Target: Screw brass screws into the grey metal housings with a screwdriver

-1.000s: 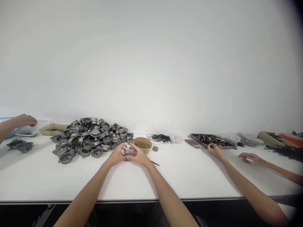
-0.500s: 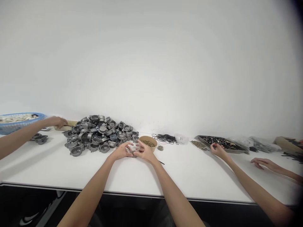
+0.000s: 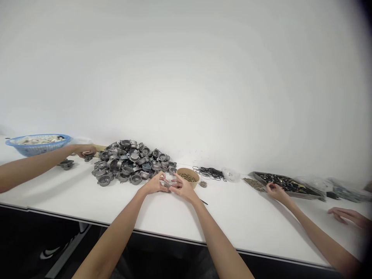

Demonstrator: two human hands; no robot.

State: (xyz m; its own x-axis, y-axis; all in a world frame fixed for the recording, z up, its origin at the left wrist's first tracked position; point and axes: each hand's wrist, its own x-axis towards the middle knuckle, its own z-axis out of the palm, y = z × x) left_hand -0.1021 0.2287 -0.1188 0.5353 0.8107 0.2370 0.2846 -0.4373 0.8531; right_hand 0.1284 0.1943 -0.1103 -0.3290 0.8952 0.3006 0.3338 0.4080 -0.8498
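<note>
Since a second ago, a co-worker's hand has moved rightward, up to the pile of round, cup-shaped grey housings, left of the grip formed by our left hand and right hand. Our fingers curve around a small, rough grey-brown cluster; we cannot tell whether they clamp it. Behind the grip stands a round tan tub of brass-coloured pieces.

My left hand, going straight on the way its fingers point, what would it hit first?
Your left hand would likely meet the small clump just ahead first, if not touching it already, then your right hand; exact depth is unclear.
</note>
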